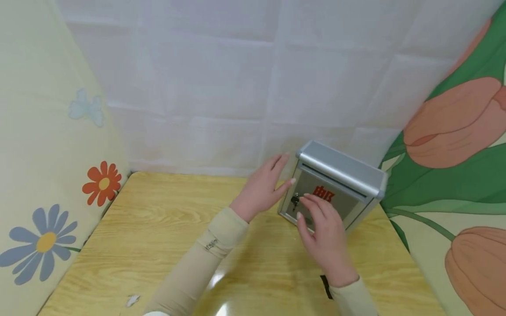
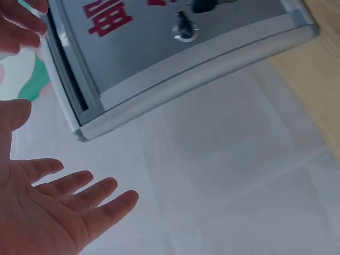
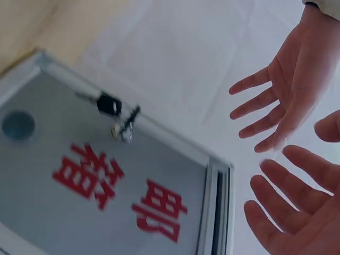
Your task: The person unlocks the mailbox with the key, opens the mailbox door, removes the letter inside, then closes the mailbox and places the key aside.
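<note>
A grey metal mailbox (image 1: 340,164) with red characters on its front stands at the right back of the table. On the front near its left edge is a lock with a key (image 3: 128,121) in it, and a second black-headed key (image 3: 109,104) hangs beside it. My left hand (image 1: 261,191) is held at the mailbox's left side, fingers extended and nothing in them. In front of the mailbox is my right hand (image 1: 326,239), its fingers loosely spread and holding nothing. Both wrist views show the palms apart from the box.
The wooden table (image 1: 158,219) reaches back to a white cloth backdrop (image 1: 197,87). Floral cloths hang at the left and right. A small white scrap (image 1: 132,300) lies near the front left, and a black strip (image 1: 326,286) lies by the right wrist.
</note>
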